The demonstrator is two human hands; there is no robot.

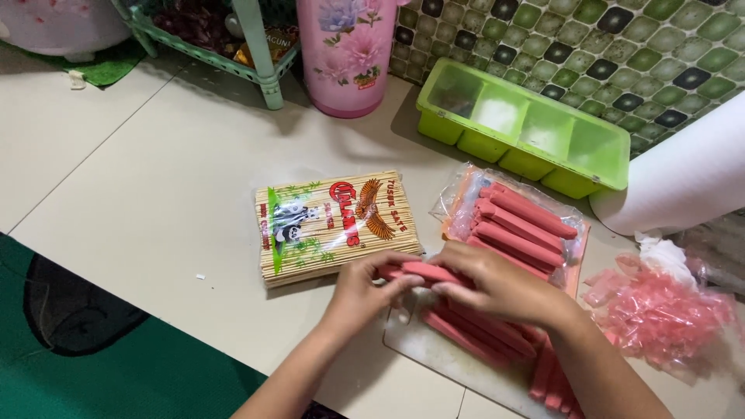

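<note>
**Both hands on one sausage above the cutting board**

Your left hand (363, 289) and right hand (497, 283) are together, fingers closed on a single pink sausage (425, 271) held just over the near-left corner of the white cutting board (434, 353). More sausages (485, 330) lie side by side on that board, under your right wrist.

Behind them, the opened clear packet (518, 221) still holds a stack of sausages. The green four-compartment tray (524, 128) by the tiled wall has something pale in its middle sections; what it is cannot be told. The sealed pack of bamboo skewers (335, 225) lies just left of your hands.

A heap of pink peeled wrappers (660, 314) crowds the right side, below the white paper roll (683, 174). Open tiled floor (124, 178) lies to the left; the green mat (93, 357) borders its near edge.
</note>
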